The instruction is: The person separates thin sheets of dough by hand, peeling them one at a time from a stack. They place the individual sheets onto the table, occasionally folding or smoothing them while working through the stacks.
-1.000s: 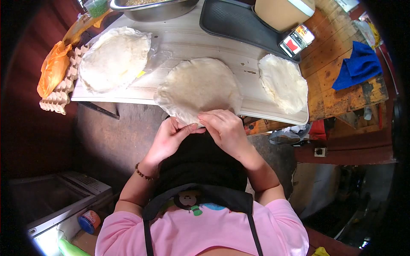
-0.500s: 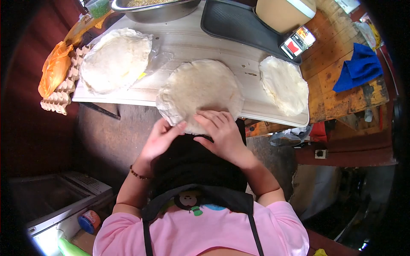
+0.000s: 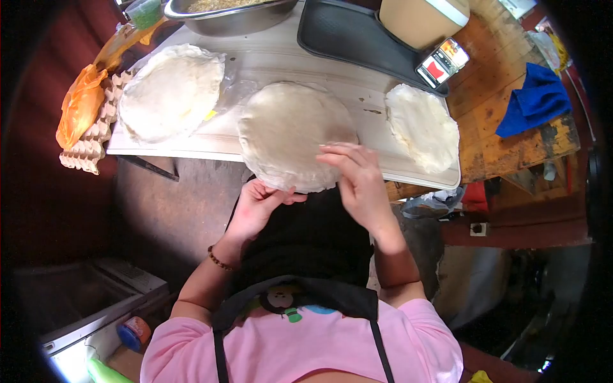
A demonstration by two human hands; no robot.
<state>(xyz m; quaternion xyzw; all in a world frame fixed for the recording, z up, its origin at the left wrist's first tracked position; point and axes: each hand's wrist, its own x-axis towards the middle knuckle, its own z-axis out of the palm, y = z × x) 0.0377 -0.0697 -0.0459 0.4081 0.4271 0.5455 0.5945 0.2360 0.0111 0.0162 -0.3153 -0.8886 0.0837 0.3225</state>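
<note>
A round, pale stack of thin dough sheets (image 3: pixel 297 127) lies at the middle of the white board, its front edge reaching past the board's edge. My left hand (image 3: pixel 263 203) pinches that front edge, thumb on top and fingers beneath. Over the right side of the stack, my right hand (image 3: pixel 357 172) has its fingers stretched out, close to or touching the dough; contact is hard to make out. To the left lies another round of dough (image 3: pixel 169 92), partly on clear plastic. A smaller, thinner dough piece (image 3: pixel 421 127) lies at the right.
The white board (image 3: pixel 268 51) bears a steel basin (image 3: pixel 233 20) and a black tray (image 3: pixel 351 48) at the back. A phone (image 3: pixel 442 62) leans by a beige tub (image 3: pixel 421 22). Egg cartons (image 3: pixel 83 158) and an orange bag (image 3: pixel 82 105) sit left; a blue cloth (image 3: pixel 536 102) lies right.
My right hand has moved right and up toward the stack's right side. My left hand has shifted right along the front edge, and the dough has turned or shifted slightly.
</note>
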